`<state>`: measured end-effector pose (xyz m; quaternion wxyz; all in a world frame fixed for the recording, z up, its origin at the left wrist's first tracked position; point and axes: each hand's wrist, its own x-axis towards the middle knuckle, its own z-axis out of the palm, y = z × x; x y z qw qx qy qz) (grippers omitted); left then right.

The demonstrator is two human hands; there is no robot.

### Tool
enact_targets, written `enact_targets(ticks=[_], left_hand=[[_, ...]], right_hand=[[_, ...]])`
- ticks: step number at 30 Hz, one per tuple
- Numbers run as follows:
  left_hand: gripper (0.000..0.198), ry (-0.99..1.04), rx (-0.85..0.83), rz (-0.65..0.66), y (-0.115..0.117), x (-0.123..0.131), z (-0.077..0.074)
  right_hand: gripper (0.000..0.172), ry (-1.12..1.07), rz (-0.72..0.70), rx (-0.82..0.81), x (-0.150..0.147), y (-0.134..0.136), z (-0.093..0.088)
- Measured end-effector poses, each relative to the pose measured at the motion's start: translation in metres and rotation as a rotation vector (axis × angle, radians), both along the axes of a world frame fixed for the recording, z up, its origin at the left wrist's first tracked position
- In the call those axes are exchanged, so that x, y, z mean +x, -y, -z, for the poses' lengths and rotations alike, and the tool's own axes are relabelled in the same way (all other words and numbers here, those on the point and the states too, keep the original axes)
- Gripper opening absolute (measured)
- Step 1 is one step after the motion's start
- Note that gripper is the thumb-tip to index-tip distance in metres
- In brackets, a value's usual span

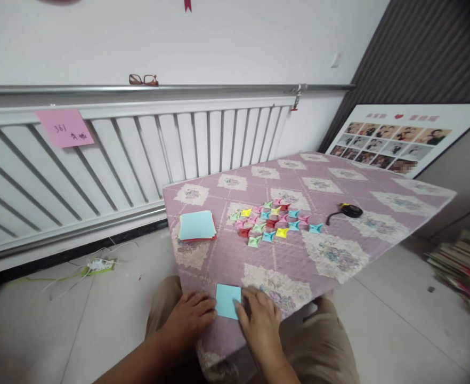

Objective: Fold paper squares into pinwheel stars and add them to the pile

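A light blue square of paper [227, 300] lies flat near the table's front edge, between my hands. My left hand [193, 314] rests at its left side, palm down with the fingers lying flat, and holds nothing. At the right side my right hand [259, 317] is spread, its thumb on the paper's lower right edge. Farther back on the left is a stack of square papers [197, 225], light blue on top with red at the bottom. Several small folded paper pieces [272, 223] in green, yellow, pink, red and blue stand in slanting rows on the cloth.
The table has a pink patterned cloth [235, 256]. A coiled black cable [350, 211] lies on its right part. Behind are a white radiator [195, 141], glasses [143, 80] on a pipe and a photo board [395, 138]. A power strip [101, 266] is on the floor.
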<state>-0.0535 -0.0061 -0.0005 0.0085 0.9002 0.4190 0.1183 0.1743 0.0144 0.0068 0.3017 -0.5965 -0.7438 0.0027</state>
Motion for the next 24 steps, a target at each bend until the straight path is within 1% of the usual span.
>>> enact_targets(ticks=[3,5,8,10,13,15,17,20,22,24], left_hand=[[0.022,0.027,0.004,-0.015,0.002,0.002,0.001],[0.023,0.078,0.019,-0.05,0.005,0.003,0.004],[0.029,0.203,0.035,-0.174,0.011,0.004,0.008],[0.032,0.309,0.041,-0.279,0.016,0.006,0.011],[0.032,0.461,0.069,-0.415,0.025,0.014,0.012],[0.032,0.516,0.105,-0.481,0.03,0.023,0.011],[0.032,0.523,0.16,-0.484,0.034,0.033,0.008],[0.03,0.471,0.26,-0.38,0.036,0.045,0.002],[0.026,0.428,0.273,-0.325,0.034,0.049,-0.003],[0.022,0.416,0.236,-0.305,0.031,0.051,-0.007]], right_hand=[[0.018,-0.037,0.015,-0.011,-0.006,-0.003,0.005],[0.016,-0.074,-0.006,-0.015,-0.006,-0.002,0.007],[0.021,-0.137,-0.07,0.019,0.0,-0.002,0.005],[0.02,-0.164,-0.106,0.103,0.007,-0.001,-0.001],[0.014,-0.127,-0.144,0.255,0.014,0.001,-0.013],[0.014,-0.078,-0.205,0.272,0.015,0.006,-0.018],[0.016,-0.053,-0.266,0.229,0.011,0.013,-0.019],[0.014,-0.062,-0.289,0.17,0.004,0.026,-0.015],[0.014,-0.064,-0.286,0.138,0.001,0.032,-0.01],[0.014,-0.052,-0.292,0.097,0.002,0.035,-0.005]])
